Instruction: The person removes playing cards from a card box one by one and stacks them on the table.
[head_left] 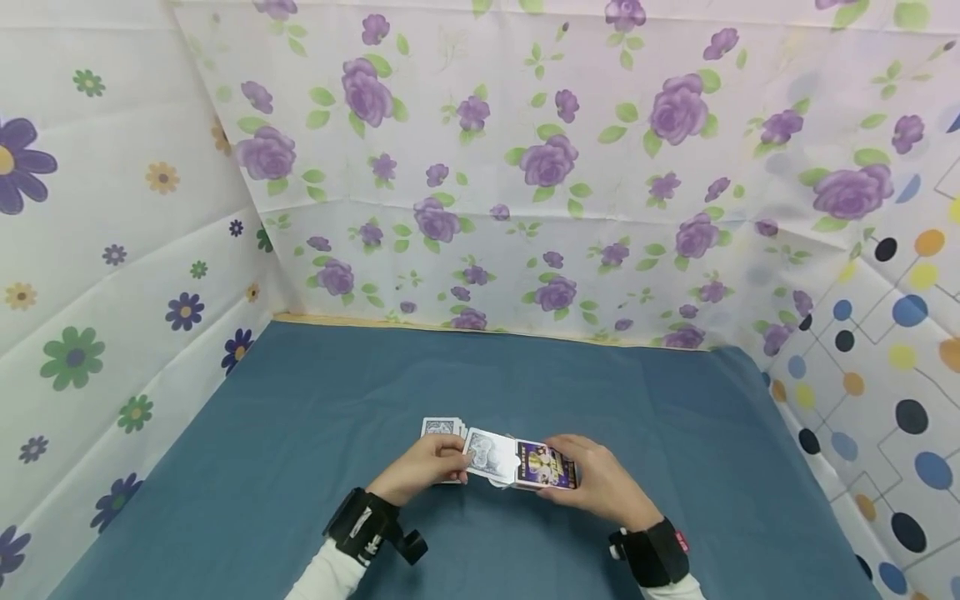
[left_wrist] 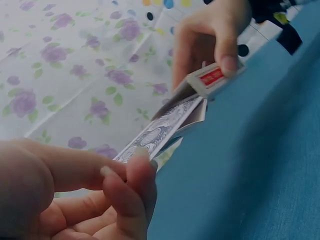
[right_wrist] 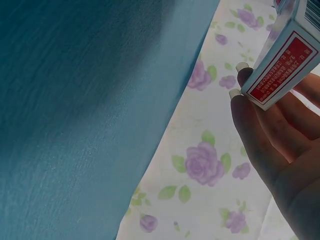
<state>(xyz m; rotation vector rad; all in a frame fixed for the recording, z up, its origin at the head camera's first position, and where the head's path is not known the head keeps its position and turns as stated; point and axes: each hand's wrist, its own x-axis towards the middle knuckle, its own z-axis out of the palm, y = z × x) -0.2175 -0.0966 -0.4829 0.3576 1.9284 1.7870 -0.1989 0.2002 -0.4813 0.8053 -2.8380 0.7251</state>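
Observation:
My right hand (head_left: pixel 600 483) grips a card box (head_left: pixel 546 465) with a purple and gold picture on its face; a red label (right_wrist: pixel 284 67) shows on its side in the right wrist view. Playing cards (head_left: pixel 491 454) with grey patterned backs stick partway out of the box's open end. The left hand (head_left: pixel 426 468) pinches the outer end of these cards between thumb and fingers. In the left wrist view an open flap (left_wrist: pixel 192 120) of the box hangs beside the cards. Just behind the left hand, a stack of playing cards (head_left: pixel 441 426) lies on the table, partly covered by that hand.
A blue cloth (head_left: pixel 300 433) covers the table. Flowered sheets (head_left: pixel 465 167) hang at the back and left, and a dotted sheet (head_left: pixel 885 400) hangs at the right. Both wrists carry black straps (head_left: pixel 656 552).

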